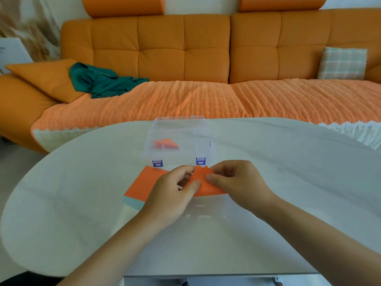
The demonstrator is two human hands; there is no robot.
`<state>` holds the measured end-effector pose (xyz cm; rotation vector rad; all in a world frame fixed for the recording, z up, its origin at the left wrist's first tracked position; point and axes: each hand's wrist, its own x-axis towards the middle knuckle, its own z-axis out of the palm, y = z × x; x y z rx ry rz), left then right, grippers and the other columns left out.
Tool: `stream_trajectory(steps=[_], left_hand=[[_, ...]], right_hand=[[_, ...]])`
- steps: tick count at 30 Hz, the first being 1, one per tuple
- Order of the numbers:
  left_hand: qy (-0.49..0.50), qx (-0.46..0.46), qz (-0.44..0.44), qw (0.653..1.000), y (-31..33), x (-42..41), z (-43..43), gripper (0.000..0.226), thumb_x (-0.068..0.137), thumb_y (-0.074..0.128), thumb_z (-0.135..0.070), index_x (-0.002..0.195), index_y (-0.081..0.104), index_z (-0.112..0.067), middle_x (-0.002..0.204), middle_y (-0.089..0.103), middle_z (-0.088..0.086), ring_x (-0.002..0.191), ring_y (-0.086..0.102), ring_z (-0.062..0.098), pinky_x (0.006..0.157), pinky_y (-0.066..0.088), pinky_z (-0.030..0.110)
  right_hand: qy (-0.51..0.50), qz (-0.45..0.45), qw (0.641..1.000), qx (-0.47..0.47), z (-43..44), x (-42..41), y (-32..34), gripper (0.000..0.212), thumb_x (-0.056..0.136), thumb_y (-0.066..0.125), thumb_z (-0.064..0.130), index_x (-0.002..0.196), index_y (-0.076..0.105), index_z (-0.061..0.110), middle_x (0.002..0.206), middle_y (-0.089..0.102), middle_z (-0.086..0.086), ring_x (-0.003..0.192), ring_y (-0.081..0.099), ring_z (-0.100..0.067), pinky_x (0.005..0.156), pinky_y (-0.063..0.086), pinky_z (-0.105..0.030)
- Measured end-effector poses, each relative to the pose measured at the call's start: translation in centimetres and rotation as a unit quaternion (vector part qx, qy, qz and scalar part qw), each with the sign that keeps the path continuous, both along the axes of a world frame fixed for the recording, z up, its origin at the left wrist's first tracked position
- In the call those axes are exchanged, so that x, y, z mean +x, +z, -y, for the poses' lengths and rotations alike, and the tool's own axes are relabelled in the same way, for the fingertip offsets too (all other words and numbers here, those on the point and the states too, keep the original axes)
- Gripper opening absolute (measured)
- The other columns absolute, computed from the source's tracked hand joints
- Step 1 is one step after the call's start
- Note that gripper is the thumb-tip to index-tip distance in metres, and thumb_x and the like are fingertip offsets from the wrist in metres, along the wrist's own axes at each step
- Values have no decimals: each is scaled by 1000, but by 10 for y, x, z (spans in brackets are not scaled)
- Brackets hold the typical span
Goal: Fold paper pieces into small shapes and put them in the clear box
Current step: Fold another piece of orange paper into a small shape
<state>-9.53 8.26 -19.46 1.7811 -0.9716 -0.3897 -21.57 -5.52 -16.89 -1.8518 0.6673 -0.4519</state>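
Just this side of the clear box (pixel 186 148), a little above the tabletop (pixel 292 182), a small orange paper piece (pixel 201 175) sits pinched between both hands. The left hand (pixel 171 196) has its fingers curled, thumb pressed on the paper's left edge; the right hand (pixel 241 182) grips the right part, thumb on top and fingers tucked behind. The paper is bent up, two points showing at its far edge. The box stands open, with one folded orange shape (pixel 165 143) in its left compartment. To the left, partly under the left hand, flat orange sheets (pixel 144 182) lie on a pale blue sheet (pixel 132 203).
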Motion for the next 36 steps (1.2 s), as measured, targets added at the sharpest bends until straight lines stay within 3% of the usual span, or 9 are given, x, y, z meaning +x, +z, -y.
stream_trajectory(steps=[5, 9, 12, 16, 21, 23, 27, 33, 36], left_hand=[[-18, -8, 32, 999, 0, -5, 0, 18, 95, 63, -19, 105, 72, -31, 87, 72, -14, 83, 66, 5, 75, 49, 21], [-15, -18, 0, 1000, 2, -4, 0, 27, 95, 61, -9, 106, 74, -31, 86, 72, -22, 82, 65, -3, 74, 46, 13], [2, -14, 6, 1000, -1, -3, 1, 30, 94, 63, -14, 119, 71, -30, 104, 73, -19, 98, 67, 0, 86, 50, 21], [28, 0, 19, 999, -3, -7, 1, 40, 95, 63, -24, 135, 60, -29, 130, 63, -19, 118, 56, -9, 103, 45, 18], [52, -24, 27, 998, -1, -9, 3, 35, 97, 61, -18, 130, 63, -28, 117, 62, -30, 110, 56, -17, 91, 42, 4], [57, -30, 28, 998, -1, -9, 3, 34, 97, 60, -18, 130, 63, -28, 118, 63, -27, 110, 57, -15, 90, 41, 3], [51, -31, 34, 998, -5, -12, 4, 33, 98, 60, -18, 129, 64, -28, 111, 64, -31, 107, 59, -15, 89, 43, 6], [54, -19, 52, 997, -6, -10, 4, 34, 98, 59, -19, 131, 63, -27, 118, 66, -23, 109, 59, -11, 90, 41, 6], [51, -17, 60, 997, -7, -12, 4, 33, 98, 59, -20, 130, 64, -27, 111, 68, -22, 104, 61, -9, 86, 43, 7]], right_hand=[[-19, -10, 999, -24, -3, 1, 1, 13, 79, 80, 31, 71, 75, 22, 70, 73, 4, 58, 60, -6, 56, 47, -23], [-7, -21, 999, -27, -2, 2, 1, 8, 80, 79, 33, 77, 76, 26, 73, 74, 7, 68, 69, -14, 66, 55, -32], [-7, -20, 999, -39, -3, 2, 1, 6, 82, 78, 29, 77, 77, 26, 74, 74, 5, 72, 70, -18, 68, 56, -35], [-6, -23, 998, -50, -4, 3, -1, 7, 84, 75, 30, 78, 77, 27, 74, 74, 6, 73, 69, -17, 64, 55, -30], [-7, -45, 986, -159, -9, 1, -1, 25, 96, 58, 41, 118, 68, 37, 93, 68, 21, 83, 61, -1, 74, 48, -20], [15, -60, 973, -223, -14, -1, 2, 30, 101, 47, 39, 126, 63, 36, 101, 65, 20, 89, 59, -5, 83, 47, -26], [71, -95, 943, -312, -22, 0, -1, 28, 102, 37, 33, 111, 63, 29, 91, 61, 7, 85, 57, -17, 81, 48, -38], [64, -132, 939, -311, -18, -1, 2, 35, 104, 33, 34, 123, 60, 25, 97, 60, 3, 91, 58, -20, 86, 46, -38], [93, -131, 935, -315, -19, -1, 2, 31, 103, 33, 31, 110, 62, 25, 87, 55, 6, 84, 55, -17, 80, 45, -36]])
